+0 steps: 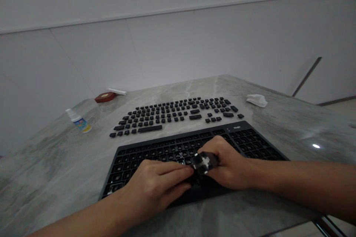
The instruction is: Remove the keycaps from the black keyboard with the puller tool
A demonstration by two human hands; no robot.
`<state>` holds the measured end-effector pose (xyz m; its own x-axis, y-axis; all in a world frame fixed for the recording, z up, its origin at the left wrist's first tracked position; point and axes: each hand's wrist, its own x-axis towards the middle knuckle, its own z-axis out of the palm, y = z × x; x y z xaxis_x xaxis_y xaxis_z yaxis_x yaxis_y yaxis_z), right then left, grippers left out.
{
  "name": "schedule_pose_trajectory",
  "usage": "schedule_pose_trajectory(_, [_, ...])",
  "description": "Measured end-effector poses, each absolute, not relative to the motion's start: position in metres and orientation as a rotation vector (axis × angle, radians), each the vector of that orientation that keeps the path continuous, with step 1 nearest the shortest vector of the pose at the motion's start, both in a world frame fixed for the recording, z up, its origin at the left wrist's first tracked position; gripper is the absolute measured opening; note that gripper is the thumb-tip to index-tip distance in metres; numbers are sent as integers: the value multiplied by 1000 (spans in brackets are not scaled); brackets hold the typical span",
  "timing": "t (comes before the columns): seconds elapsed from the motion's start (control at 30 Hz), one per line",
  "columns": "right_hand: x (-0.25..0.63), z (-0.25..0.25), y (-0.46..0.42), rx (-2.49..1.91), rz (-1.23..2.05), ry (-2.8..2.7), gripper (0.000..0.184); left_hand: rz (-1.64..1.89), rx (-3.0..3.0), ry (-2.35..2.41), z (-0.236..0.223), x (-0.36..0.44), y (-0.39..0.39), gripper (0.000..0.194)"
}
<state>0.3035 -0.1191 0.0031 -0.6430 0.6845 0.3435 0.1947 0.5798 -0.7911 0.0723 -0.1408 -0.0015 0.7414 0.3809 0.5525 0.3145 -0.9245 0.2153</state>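
A black keyboard base [211, 130] lies before me with its keycaps off, showing rows of dark square sockets. My right hand [226, 163] is closed around a dark object with a pale cross-shaped end [205, 163], held over the lower middle of the base. I cannot tell what kind of object it is. My left hand [155, 183] rests across the lower left of the base, its fingers pressed together. Its fingertips meet the dark object's near end; what they pinch, if anything, is hidden.
Beyond the base, black keycaps [150, 129] lie in keyboard-like rows on the grey marbled table [69, 166]. A white spray bottle [79, 121] lies at left, near a reddish-brown box [105, 97] and a white strip [116, 91]. Crumpled white tissue [257, 100] is at right. A wall stands behind.
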Motion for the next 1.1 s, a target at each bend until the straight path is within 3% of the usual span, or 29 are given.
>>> schedule_pose_trajectory(0.2, [302,5,-117,-733,1048,-2106,37,1004,2713,619,1,72,-137,20])
schedule_pose_trajectory(1.1, [300,10,-116,-885,1132,-2132,45,1117,2544,682,6,72,-136,15])
